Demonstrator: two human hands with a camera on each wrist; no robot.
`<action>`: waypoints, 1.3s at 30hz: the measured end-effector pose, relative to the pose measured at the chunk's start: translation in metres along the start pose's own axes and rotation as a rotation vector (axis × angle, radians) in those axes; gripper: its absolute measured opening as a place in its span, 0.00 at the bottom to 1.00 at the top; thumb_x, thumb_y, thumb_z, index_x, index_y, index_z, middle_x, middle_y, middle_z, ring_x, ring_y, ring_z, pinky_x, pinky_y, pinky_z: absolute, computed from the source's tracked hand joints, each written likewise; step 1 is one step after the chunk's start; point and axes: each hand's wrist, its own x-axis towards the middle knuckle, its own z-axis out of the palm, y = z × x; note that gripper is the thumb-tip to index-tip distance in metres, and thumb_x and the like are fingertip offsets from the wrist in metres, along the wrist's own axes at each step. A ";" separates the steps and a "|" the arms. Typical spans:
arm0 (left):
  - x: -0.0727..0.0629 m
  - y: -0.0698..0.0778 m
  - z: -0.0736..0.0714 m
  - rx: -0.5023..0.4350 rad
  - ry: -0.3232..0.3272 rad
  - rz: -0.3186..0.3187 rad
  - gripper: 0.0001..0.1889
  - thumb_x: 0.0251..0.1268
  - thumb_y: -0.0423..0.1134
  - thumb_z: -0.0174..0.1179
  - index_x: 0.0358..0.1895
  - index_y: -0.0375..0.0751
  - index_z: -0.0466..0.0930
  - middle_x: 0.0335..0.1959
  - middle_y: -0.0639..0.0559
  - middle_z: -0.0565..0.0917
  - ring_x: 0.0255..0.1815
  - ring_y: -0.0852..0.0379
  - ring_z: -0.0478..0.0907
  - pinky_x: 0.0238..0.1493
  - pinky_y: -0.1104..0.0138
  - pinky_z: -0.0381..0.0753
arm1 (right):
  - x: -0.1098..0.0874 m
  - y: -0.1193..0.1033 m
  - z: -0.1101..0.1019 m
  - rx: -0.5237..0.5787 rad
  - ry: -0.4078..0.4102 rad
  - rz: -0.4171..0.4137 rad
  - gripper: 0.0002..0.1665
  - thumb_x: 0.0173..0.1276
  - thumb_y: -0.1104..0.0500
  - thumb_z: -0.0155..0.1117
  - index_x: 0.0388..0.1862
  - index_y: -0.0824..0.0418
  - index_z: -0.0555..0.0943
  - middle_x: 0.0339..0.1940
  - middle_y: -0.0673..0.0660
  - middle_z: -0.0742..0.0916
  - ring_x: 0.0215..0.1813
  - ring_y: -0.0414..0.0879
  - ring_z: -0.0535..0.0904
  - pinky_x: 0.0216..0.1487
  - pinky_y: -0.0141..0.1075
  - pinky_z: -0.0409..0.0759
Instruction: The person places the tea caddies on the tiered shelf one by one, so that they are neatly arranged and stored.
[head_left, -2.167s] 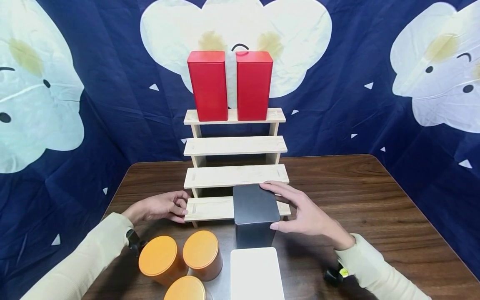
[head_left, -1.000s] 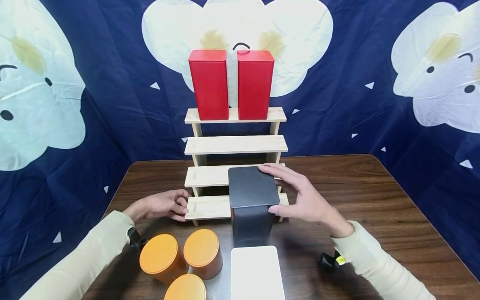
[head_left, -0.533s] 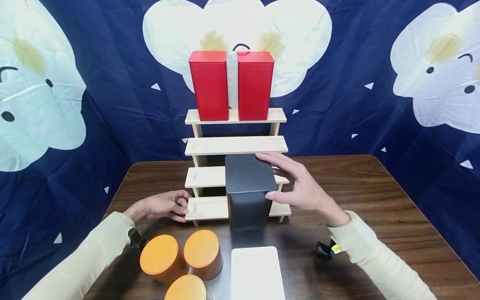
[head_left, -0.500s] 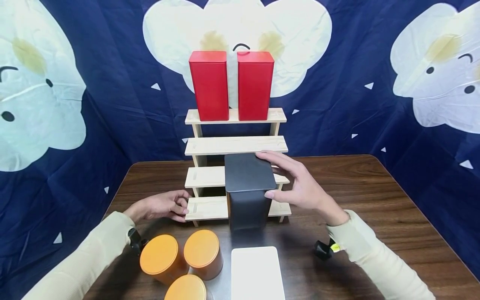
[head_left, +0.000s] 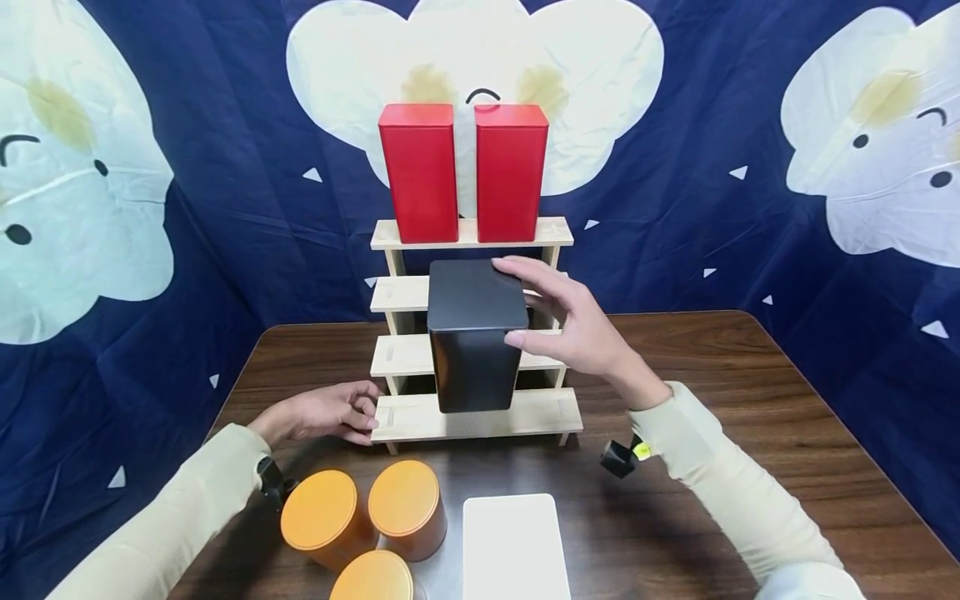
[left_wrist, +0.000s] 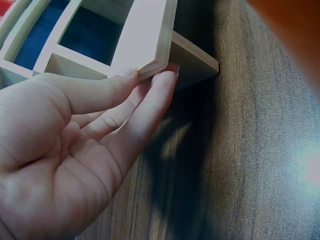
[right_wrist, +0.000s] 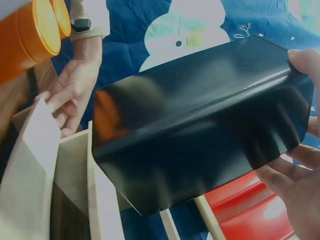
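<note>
Nearest on a dark wood-grain worktop (head_left: 787, 433), a white rectangular object (head_left: 513, 542) with rounded corners lies at the front edge of the view; to its left three orange round canisters (head_left: 318, 508) stand in a close group. Just beyond them, the person's left hand (head_left: 322, 412) pinches the left end of the lowest board of a stepped wooden stand (head_left: 547, 412), thumb on top and fingers beneath. The right hand (head_left: 573, 325) has a firm grip on a tall black box (head_left: 476, 367), thumb on the near side. The box is held upright in front of the stand's middle boards, above the lowest one; whether its base touches wood cannot be told. Behind, two red boxes (head_left: 420, 179) stand side by side, apart, on the top board. Farthest back hangs a blue backdrop (head_left: 690, 233) with white clouds.
</note>
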 end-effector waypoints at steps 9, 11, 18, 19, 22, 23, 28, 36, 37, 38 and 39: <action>0.001 0.000 0.000 -0.002 -0.008 0.009 0.29 0.60 0.22 0.57 0.61 0.27 0.51 0.38 0.44 0.72 0.38 0.51 0.80 0.47 0.57 0.86 | 0.029 0.000 0.002 -0.032 0.028 0.019 0.39 0.57 0.70 0.67 0.68 0.59 0.69 0.67 0.53 0.73 0.62 0.47 0.73 0.67 0.40 0.74; 0.001 0.000 0.000 -0.008 -0.011 0.011 0.29 0.60 0.22 0.56 0.60 0.28 0.51 0.37 0.45 0.72 0.38 0.51 0.80 0.47 0.57 0.86 | 0.034 0.002 0.002 -0.034 0.033 0.019 0.39 0.58 0.71 0.66 0.69 0.59 0.68 0.66 0.54 0.74 0.61 0.48 0.74 0.66 0.40 0.74; 0.002 0.000 0.000 -0.004 -0.005 0.002 0.28 0.60 0.22 0.57 0.60 0.28 0.52 0.37 0.44 0.72 0.38 0.51 0.81 0.47 0.56 0.86 | 0.048 0.011 0.005 -0.043 0.067 0.018 0.37 0.59 0.68 0.66 0.68 0.58 0.69 0.64 0.54 0.74 0.60 0.47 0.75 0.66 0.40 0.74; 0.002 0.000 0.000 0.000 -0.004 -0.001 0.28 0.61 0.22 0.57 0.60 0.28 0.52 0.38 0.44 0.72 0.38 0.51 0.81 0.48 0.55 0.85 | 0.050 0.012 0.005 -0.047 0.073 0.023 0.37 0.59 0.67 0.67 0.68 0.57 0.69 0.64 0.54 0.75 0.60 0.47 0.75 0.66 0.39 0.74; 0.002 0.000 0.000 0.005 -0.005 -0.006 0.28 0.61 0.22 0.57 0.61 0.28 0.52 0.38 0.44 0.72 0.38 0.51 0.81 0.49 0.54 0.85 | 0.056 0.016 0.008 -0.047 0.085 0.027 0.37 0.59 0.65 0.67 0.68 0.57 0.69 0.64 0.53 0.75 0.60 0.46 0.75 0.66 0.38 0.74; 0.001 0.000 0.000 0.004 -0.007 -0.005 0.28 0.61 0.22 0.57 0.60 0.28 0.52 0.37 0.44 0.72 0.38 0.51 0.81 0.49 0.54 0.84 | 0.058 0.018 0.008 -0.044 0.089 0.027 0.37 0.59 0.65 0.67 0.68 0.57 0.69 0.64 0.53 0.75 0.60 0.46 0.75 0.66 0.38 0.74; 0.001 -0.001 -0.001 -0.005 -0.018 0.008 0.28 0.62 0.22 0.56 0.60 0.28 0.51 0.37 0.45 0.72 0.37 0.51 0.81 0.48 0.55 0.85 | 0.065 0.019 0.013 -0.029 0.103 0.055 0.37 0.60 0.66 0.67 0.69 0.59 0.68 0.65 0.55 0.74 0.60 0.47 0.75 0.67 0.38 0.74; 0.002 -0.003 -0.001 -0.014 -0.003 0.008 0.29 0.61 0.22 0.57 0.60 0.28 0.52 0.38 0.44 0.72 0.38 0.50 0.80 0.47 0.55 0.85 | 0.072 0.000 0.021 -0.076 0.119 0.114 0.37 0.60 0.65 0.66 0.69 0.63 0.67 0.66 0.60 0.72 0.60 0.51 0.75 0.67 0.46 0.73; 0.002 -0.003 -0.001 -0.011 0.000 0.006 0.29 0.61 0.22 0.57 0.60 0.28 0.52 0.38 0.43 0.72 0.38 0.50 0.80 0.47 0.55 0.85 | 0.073 0.000 0.021 -0.079 0.117 0.120 0.37 0.60 0.65 0.66 0.69 0.63 0.67 0.66 0.60 0.72 0.60 0.51 0.74 0.68 0.47 0.72; 0.001 -0.003 0.000 -0.011 0.002 0.004 0.28 0.61 0.22 0.57 0.60 0.28 0.52 0.38 0.43 0.72 0.38 0.50 0.80 0.47 0.55 0.85 | 0.075 0.000 0.022 -0.083 0.114 0.125 0.37 0.60 0.64 0.66 0.69 0.62 0.67 0.66 0.59 0.72 0.61 0.51 0.74 0.68 0.47 0.72; 0.001 -0.003 0.000 -0.012 0.005 0.003 0.28 0.61 0.22 0.57 0.60 0.28 0.52 0.38 0.43 0.72 0.38 0.50 0.80 0.47 0.55 0.85 | 0.076 0.000 0.022 -0.087 0.110 0.129 0.37 0.61 0.64 0.66 0.69 0.62 0.66 0.67 0.59 0.71 0.61 0.51 0.74 0.68 0.47 0.72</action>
